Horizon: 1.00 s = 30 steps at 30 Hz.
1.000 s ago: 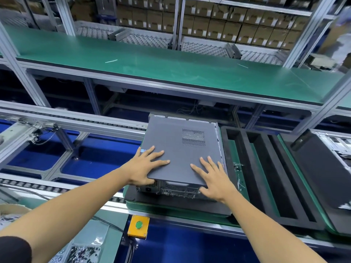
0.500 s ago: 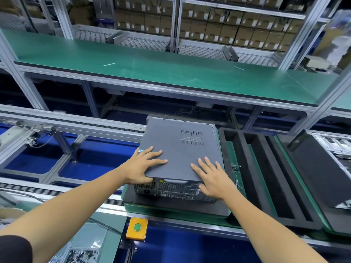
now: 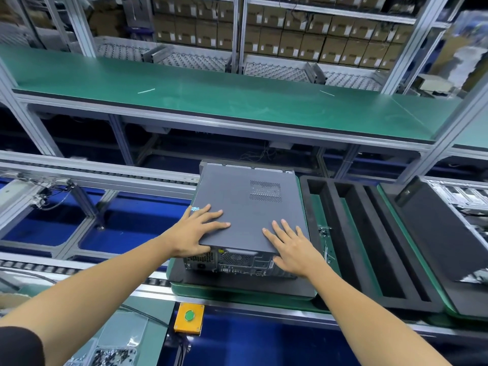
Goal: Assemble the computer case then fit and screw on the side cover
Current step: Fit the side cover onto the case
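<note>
1 side cover (image 3: 245, 207), 2 hands flat on it

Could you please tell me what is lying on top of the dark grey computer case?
Both flat hands, left hand and right hand, press its grey side cover. The inside is covered.

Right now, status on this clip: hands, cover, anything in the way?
Left hand and right hand flat on side cover, fingers spread. Cover lies on computer case. No screwdriver in hand. Nothing on the cover but the hands.
</note>
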### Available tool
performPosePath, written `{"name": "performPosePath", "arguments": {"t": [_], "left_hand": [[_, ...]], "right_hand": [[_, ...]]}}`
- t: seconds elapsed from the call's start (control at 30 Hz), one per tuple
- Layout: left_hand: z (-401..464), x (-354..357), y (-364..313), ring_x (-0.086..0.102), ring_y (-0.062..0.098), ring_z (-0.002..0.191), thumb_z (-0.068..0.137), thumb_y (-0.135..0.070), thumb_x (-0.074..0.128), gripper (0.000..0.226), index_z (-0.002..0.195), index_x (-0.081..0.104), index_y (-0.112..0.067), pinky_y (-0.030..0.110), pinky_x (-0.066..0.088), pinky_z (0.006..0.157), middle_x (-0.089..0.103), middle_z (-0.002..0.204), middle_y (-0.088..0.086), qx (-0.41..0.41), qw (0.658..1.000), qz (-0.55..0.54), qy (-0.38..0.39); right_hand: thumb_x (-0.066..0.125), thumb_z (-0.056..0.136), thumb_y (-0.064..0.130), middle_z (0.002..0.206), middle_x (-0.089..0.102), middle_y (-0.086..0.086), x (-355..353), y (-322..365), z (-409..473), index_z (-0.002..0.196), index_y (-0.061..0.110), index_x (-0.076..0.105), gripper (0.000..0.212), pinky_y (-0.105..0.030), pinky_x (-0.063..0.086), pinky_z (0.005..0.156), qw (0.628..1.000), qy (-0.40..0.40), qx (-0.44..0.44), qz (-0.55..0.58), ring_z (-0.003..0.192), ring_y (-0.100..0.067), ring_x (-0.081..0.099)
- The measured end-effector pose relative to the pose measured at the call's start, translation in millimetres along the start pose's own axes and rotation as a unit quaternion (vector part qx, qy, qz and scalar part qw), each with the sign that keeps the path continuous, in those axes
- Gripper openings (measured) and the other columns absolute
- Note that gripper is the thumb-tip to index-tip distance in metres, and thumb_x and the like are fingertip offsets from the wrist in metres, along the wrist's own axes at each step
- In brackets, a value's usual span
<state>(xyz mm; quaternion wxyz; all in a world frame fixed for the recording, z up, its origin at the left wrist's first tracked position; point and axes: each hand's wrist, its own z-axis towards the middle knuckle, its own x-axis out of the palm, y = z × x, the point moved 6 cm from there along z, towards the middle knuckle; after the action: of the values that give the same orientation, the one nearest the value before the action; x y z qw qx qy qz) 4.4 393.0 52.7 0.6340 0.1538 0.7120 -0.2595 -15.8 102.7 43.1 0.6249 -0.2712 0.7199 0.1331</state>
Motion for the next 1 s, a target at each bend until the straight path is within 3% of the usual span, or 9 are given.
{"name": "performPosePath", "arguments": {"t": [0.4, 0.5, 0.6, 0.67, 0.77, 0.87, 1.0], "left_hand": [[-8.6, 19.9, -3.7, -0.013, 0.021, 0.156, 0.088, -0.051, 0.054, 0.083, 0.154, 0.005, -0.058, 0.064, 0.001, 0.122, 0.0, 0.168, -0.015, -0.009, 0.999, 0.039, -0.006], [-7.7, 19.4, -3.4, -0.014, 0.022, 0.155, 0.09, -0.059, 0.053, 0.081, 0.155, 0.005, -0.056, 0.066, -0.002, 0.121, 0.0, 0.169, -0.013, -0.003, 0.999, 0.054, -0.001], [-7.4, 18.0, -7.8, -0.004, 0.023, 0.155, 0.088, -0.07, 0.044, 0.077, 0.155, 0.008, -0.055, 0.068, -0.012, 0.117, 0.007, 0.168, -0.012, 0.009, 0.993, 0.111, -0.037], [-5.3, 18.5, -6.9, -0.001, 0.024, 0.156, 0.087, -0.067, 0.048, 0.079, 0.155, 0.008, -0.055, 0.063, -0.013, 0.12, 0.007, 0.168, -0.011, 0.009, 0.994, 0.105, -0.032], [0.3, 14.1, -6.3, 0.001, 0.029, 0.156, 0.089, -0.062, 0.054, 0.083, 0.156, 0.007, -0.053, 0.05, 0.0, 0.126, 0.005, 0.169, -0.005, 0.009, 0.997, 0.071, 0.0], [4.4, 13.3, -9.4, -0.003, 0.032, 0.156, 0.088, -0.079, 0.038, 0.084, 0.157, 0.001, -0.051, 0.053, 0.002, 0.126, -0.001, 0.169, -0.001, 0.005, 0.998, 0.067, 0.009], [4.1, 19.8, -10.7, -0.021, 0.032, 0.152, 0.075, -0.099, 0.023, 0.103, 0.156, -0.015, -0.047, 0.054, -0.009, 0.123, -0.017, 0.168, 0.001, 0.01, 0.996, 0.091, 0.022]], "right_hand": [[0.044, 0.102, 0.043, 0.172, -0.001, -0.011, 13.9, 4.1, -0.1, 0.164, 0.027, -0.002, 0.078, -0.059, 0.007, 0.124, 1.0, -0.002, 0.01, 0.021, 0.157, -0.037, -0.005], [0.046, 0.101, 0.043, 0.172, 0.004, -0.011, 17.5, 8.6, -0.6, 0.164, 0.027, 0.002, 0.079, -0.059, 0.009, 0.123, 0.999, -0.017, 0.018, 0.033, 0.157, -0.038, -0.002], [0.05, 0.099, 0.044, 0.171, 0.011, -0.011, 19.3, 5.7, -2.5, 0.164, 0.028, 0.008, 0.08, -0.059, 0.014, 0.123, 0.999, -0.031, 0.021, 0.035, 0.157, -0.037, 0.004], [0.05, 0.097, 0.046, 0.171, 0.011, -0.007, 19.7, 2.5, -3.7, 0.164, 0.032, 0.008, 0.08, -0.057, 0.014, 0.124, 0.998, -0.031, 0.024, 0.045, 0.158, -0.033, 0.004], [0.052, 0.093, 0.048, 0.171, 0.014, -0.002, 15.7, -1.7, -2.2, 0.163, 0.033, 0.012, 0.082, -0.051, 0.012, 0.126, 0.995, -0.046, 0.04, 0.084, 0.158, -0.026, 0.006], [0.052, 0.085, 0.055, 0.165, 0.027, -0.005, 7.5, -8.1, 2.2, 0.163, 0.028, 0.015, 0.091, -0.046, 0.019, 0.125, 0.991, -0.068, 0.063, 0.101, 0.155, -0.024, 0.018], [0.037, 0.079, 0.067, 0.167, 0.018, -0.005, 10.3, -14.2, 3.5, 0.162, 0.032, 0.015, 0.093, -0.045, 0.013, 0.124, 0.992, -0.073, 0.075, 0.074, 0.153, -0.023, 0.017]]}}
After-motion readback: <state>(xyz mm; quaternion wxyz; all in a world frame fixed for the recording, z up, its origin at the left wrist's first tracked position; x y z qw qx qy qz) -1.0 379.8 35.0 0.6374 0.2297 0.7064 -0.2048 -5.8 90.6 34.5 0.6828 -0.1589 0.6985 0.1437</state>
